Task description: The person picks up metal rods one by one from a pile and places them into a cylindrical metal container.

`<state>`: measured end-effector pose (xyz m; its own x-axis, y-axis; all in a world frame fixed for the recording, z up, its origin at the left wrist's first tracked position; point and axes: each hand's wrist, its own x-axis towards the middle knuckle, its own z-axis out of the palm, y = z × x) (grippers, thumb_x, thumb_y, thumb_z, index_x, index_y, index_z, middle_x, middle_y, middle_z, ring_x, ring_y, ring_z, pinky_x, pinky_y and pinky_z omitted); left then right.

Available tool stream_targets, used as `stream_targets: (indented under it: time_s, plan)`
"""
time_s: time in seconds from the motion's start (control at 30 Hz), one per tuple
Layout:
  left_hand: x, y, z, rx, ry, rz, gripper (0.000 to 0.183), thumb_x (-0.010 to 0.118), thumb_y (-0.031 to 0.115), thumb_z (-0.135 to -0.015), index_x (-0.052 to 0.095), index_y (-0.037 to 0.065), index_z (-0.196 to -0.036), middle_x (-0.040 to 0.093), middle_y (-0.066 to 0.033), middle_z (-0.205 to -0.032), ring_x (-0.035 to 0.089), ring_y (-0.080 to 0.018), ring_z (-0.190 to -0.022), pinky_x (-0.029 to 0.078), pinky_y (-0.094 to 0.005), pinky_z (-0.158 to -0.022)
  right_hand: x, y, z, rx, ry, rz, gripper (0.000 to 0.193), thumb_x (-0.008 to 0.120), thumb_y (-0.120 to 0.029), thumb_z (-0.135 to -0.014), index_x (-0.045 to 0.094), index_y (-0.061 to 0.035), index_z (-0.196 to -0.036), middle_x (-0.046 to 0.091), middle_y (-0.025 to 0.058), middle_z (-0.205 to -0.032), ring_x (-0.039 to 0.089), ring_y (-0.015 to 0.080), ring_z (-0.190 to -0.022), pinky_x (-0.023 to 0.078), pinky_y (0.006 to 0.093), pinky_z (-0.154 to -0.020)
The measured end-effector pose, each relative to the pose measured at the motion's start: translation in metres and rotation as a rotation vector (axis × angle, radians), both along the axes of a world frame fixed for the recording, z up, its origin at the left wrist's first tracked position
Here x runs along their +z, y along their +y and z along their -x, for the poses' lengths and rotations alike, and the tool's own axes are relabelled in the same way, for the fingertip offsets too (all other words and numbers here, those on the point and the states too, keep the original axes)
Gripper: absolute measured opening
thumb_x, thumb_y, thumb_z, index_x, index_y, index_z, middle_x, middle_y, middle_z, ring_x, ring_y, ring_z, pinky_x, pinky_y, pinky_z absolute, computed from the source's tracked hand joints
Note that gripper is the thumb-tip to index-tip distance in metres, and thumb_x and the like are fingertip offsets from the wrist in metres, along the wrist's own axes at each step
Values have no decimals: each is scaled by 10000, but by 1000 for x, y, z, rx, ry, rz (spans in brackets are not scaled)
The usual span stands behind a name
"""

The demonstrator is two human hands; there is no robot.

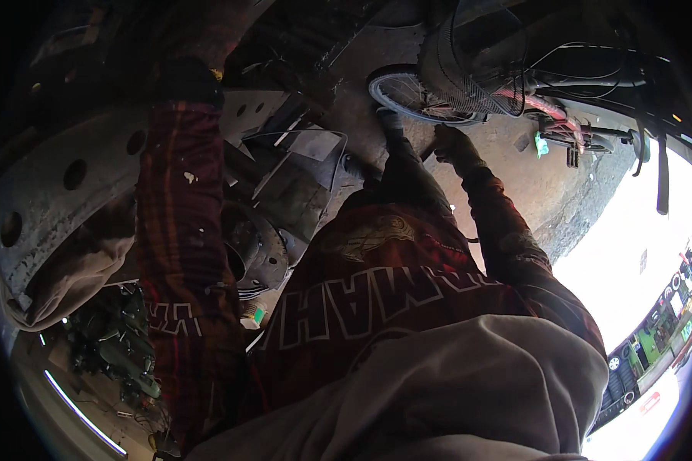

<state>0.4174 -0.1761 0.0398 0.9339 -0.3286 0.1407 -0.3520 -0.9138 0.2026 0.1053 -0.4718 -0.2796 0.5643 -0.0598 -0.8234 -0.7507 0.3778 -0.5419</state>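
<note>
My left arm, in a dark red plaid sleeve, reaches up past a grey metal beam with round holes (74, 174). In deep shadow, my left hand (192, 79) is a dark shape by brownish metal; its fingers and anything in them cannot be made out. My right hand (458, 147) is out in front of my right leg, its fingers closed. A thin dark shape shows at the fingertips, too dim to name. Just beyond that hand is the front wheel of a bicycle (407, 96), with a wire basket (469, 81) and a red frame (550, 110).
A crumpled brown cloth (81, 265) hangs by the beam. Sheet metal pieces (314, 146) and a round metal part (267, 257) crowd my left side. A small container (252, 313) is below them. A green scrap (541, 144) lies near the bicycle; bright daylight enters at right.
</note>
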Motion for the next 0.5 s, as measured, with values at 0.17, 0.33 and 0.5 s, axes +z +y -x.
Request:
stream_targets:
  time_s: [0.17, 0.33, 0.5]
  plan:
    - [-6, 5, 4, -6, -5, 2, 514, 521, 418, -1008, 549, 89, -1401, 573, -197, -1389, 553, -379, -1278, 437, -457, -1062, -26, 26, -22, 160, 6, 62, 252, 593, -324, -1012, 650, -80, -1039, 613, 24, -739, 590, 122, -588, 480, 288, -535]
    - [-15, 11, 8, -8, -22, 7, 515, 514, 414, -1011, 543, 86, -1407, 568, -197, -1398, 548, -375, -1286, 432, -456, -1069, -55, 29, -7, 315, 20, 25, 291, 575, -356, -1030, 679, -88, -1074, 624, 25, -768, 600, 143, -613, 516, 323, -571]
    - [-25, 19, 11, -68, -55, -11, 517, 507, 409, -1014, 537, 82, -1414, 563, -196, -1406, 544, -371, -1294, 427, -455, -1075, -155, 38, 9, 936, -563, 614, 329, 522, -348, -1060, 676, -91, -1197, 642, 23, -815, 630, 154, -651, 532, 327, -592]
